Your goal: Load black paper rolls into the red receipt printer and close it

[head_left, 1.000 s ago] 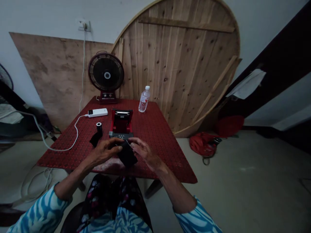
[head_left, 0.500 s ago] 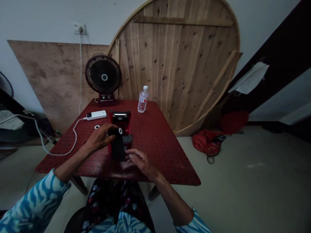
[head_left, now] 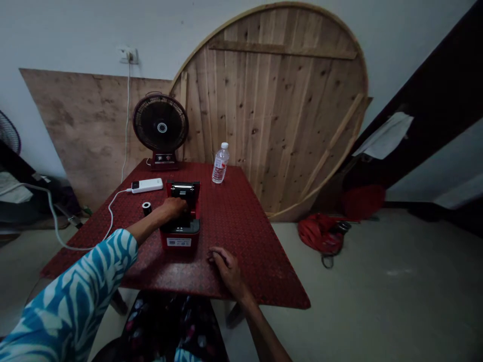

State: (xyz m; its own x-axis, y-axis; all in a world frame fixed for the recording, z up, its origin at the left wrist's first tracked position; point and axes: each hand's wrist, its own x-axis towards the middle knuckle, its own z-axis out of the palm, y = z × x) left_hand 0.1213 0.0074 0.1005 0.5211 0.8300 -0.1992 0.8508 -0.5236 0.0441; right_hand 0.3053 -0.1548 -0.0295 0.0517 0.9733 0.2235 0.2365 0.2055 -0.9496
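Now the left hand [head_left: 174, 207] has carried its black roll into the open red label printer [head_left: 181, 226] at table centre, fingers curled over it inside the bay. Meanwhile the right hand [head_left: 225, 264] has dropped to the table [head_left: 241, 221] at five o'clock, fingers loosely together. One spare roll core [head_left: 146, 207], one power bank [head_left: 147, 185], one water bottle [head_left: 220, 163], one fan [head_left: 160, 125].

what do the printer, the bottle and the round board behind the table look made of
Printer: likely moulded plastic, red body with smooth dark top, a label on its front. Bottle: clear thin plastic, see-through with a white cap. Round board: bare unpainted wood, planks with visible knots and grain. The left hand reaches into the printer.
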